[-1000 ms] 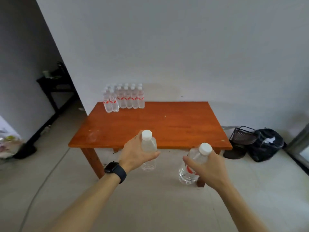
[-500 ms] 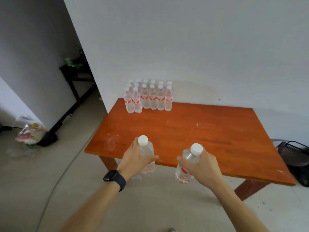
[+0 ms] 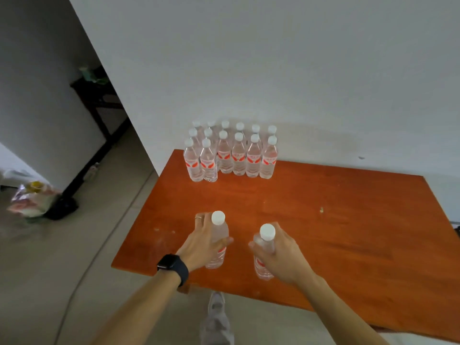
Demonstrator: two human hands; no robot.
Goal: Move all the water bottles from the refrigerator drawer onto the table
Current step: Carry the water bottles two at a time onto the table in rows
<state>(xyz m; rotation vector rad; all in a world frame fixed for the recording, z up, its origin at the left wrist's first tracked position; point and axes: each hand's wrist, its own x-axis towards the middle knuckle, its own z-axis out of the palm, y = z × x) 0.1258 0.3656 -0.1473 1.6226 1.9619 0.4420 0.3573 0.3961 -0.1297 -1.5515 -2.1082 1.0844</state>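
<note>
My left hand (image 3: 202,245), with a black watch at the wrist, grips a clear water bottle (image 3: 218,227) with a white cap, held upright over the near part of the orange wooden table (image 3: 336,220). My right hand (image 3: 283,255) grips a second bottle (image 3: 264,250) of the same kind just to its right. I cannot tell whether either bottle touches the tabletop. Several bottles with red labels (image 3: 231,155) stand in rows at the table's far left corner against the wall. The refrigerator drawer is out of view.
A white wall runs behind the table. To the left, a passage leads to a dark side table (image 3: 97,95). A plastic bag (image 3: 32,200) lies on the floor at the left. My shoe (image 3: 216,317) shows below the table's near edge.
I have walked up to the table. Both hands with their bottles, earlier in front of the near edge, are now over the tabletop.
</note>
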